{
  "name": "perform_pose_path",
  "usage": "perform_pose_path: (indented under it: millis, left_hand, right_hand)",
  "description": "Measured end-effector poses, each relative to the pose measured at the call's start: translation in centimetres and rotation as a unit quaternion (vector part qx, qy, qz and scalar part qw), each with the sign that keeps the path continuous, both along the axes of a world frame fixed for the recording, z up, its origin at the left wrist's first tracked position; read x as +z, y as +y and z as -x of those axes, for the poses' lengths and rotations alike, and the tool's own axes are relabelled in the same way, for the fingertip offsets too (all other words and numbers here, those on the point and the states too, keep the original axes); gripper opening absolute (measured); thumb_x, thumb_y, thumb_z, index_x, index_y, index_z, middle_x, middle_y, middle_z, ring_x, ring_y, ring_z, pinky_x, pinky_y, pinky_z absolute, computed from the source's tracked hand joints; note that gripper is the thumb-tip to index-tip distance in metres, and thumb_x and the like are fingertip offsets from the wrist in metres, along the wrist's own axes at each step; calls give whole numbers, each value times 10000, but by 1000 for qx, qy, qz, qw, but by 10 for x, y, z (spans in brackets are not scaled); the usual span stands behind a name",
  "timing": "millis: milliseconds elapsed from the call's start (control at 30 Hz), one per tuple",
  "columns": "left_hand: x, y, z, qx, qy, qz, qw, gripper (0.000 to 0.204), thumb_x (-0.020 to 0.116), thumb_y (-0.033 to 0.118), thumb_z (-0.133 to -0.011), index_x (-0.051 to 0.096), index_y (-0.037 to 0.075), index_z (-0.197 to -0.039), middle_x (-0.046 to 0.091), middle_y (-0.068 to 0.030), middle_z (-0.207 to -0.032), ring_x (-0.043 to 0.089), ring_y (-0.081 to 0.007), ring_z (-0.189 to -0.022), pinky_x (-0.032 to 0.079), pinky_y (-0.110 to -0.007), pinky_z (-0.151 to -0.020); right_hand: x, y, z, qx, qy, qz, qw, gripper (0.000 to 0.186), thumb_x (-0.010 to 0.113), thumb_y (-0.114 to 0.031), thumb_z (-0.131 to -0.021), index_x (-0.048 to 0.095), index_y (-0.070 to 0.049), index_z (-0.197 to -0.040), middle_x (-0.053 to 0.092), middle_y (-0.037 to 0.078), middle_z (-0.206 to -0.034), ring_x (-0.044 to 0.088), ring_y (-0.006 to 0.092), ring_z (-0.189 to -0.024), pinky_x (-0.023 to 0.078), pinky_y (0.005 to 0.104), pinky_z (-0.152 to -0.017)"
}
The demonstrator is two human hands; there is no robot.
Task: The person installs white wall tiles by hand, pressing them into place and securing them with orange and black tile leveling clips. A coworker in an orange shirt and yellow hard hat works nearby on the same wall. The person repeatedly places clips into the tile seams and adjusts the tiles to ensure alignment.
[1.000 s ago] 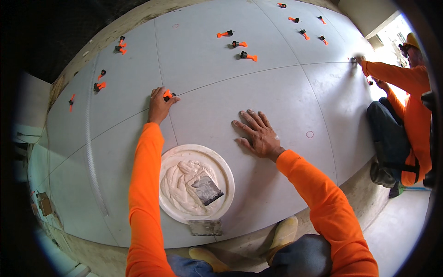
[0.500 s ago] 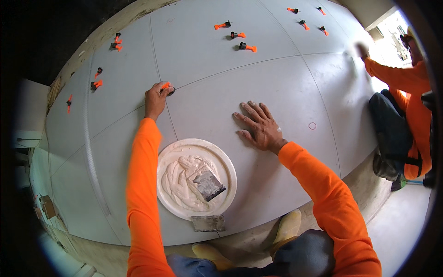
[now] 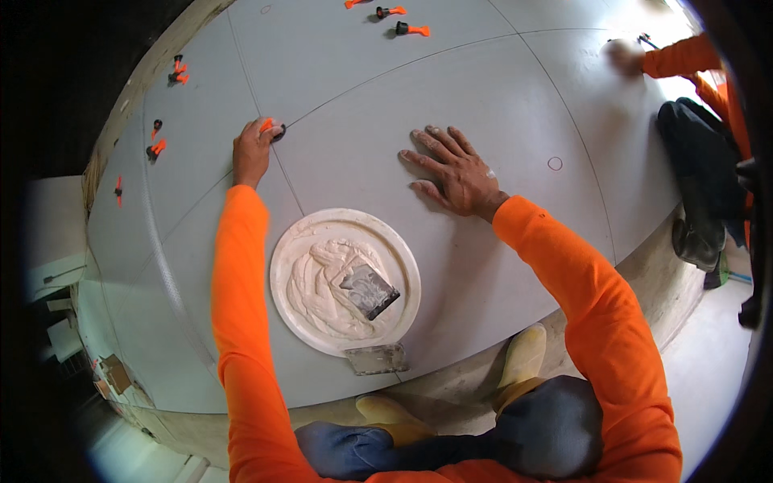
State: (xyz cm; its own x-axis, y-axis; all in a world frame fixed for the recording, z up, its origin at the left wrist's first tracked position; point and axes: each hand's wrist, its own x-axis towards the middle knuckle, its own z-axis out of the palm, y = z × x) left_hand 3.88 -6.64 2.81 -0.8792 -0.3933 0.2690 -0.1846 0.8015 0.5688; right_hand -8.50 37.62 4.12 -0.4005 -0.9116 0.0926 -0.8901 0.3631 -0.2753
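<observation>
My left hand [image 3: 253,154] is closed round an orange and black tile leveling spacer [image 3: 269,126], which stands on the grey tiled surface [image 3: 362,153] where two joint lines meet. Part of the spacer is hidden by my fingers. To the right, my right hand [image 3: 457,173] lies flat on a tile with its fingers spread, holding nothing. Between my forearms sits a round white tray [image 3: 283,318] of pale paste [image 3: 318,290]. A putty knife blade [image 3: 369,291] lies in the paste, and a second scraper blade [image 3: 377,360] lies by the tray's near rim.
More spacers stand along the joints at far left [image 3: 156,150] and at the far middle [image 3: 412,30]. A clear strip [image 3: 158,249] runs across the left tiles. At right another person's orange sleeve [image 3: 683,58] reaches over the surface. My yellow boots [image 3: 522,354] are at the near edge.
The view has tilted nearer, so the tiles, tray and hands appear higher in it. My left hand stays on the spacer and my right hand stays flat. The other person's blurred hand has shifted.
</observation>
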Motion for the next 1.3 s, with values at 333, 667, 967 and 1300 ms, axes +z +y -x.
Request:
perform_pose_path:
  millis: [333,667,967,1300]
  left_hand:
    - [1,9,0,70,-66,-6,995,168,713,194,-1052,748,40,-1109,813,-97,-1104,768,-226,-1022,577,-347,-941]
    - [12,5,1,34,-106,177,978,292,682,344,-1049,760,89,-1168,768,-112,-1110,695,-326,-1047,475,-423,-995]
    - [-7,-5,-4,115,-34,2,993,220,678,311,-1068,787,120,-1084,796,-79,-1070,745,-273,-987,568,-425,-908]
    - [24,14,2,69,-82,57,993,232,709,323,-1024,780,126,-1122,787,-62,-1057,695,-246,-1013,507,-409,-938]
  right_hand:
    - [-6,3,3,-3,-22,-14,1000,560,413,-506,-1122,470,-299,-1639,347,105,-1751,248,312,-1647,109,526,-1384]
    - [-8,3,3,-18,-16,14,1000,564,408,-510,-1125,483,-276,-1632,357,109,-1748,259,311,-1645,121,524,-1382]
    - [-9,6,4,-14,-22,17,1000,557,395,-506,-1131,493,-269,-1625,348,106,-1752,261,308,-1645,121,519,-1384]
    - [-13,6,5,-14,-34,24,999,552,388,-516,-1136,496,-277,-1622,351,99,-1751,257,305,-1646,116,513,-1387]
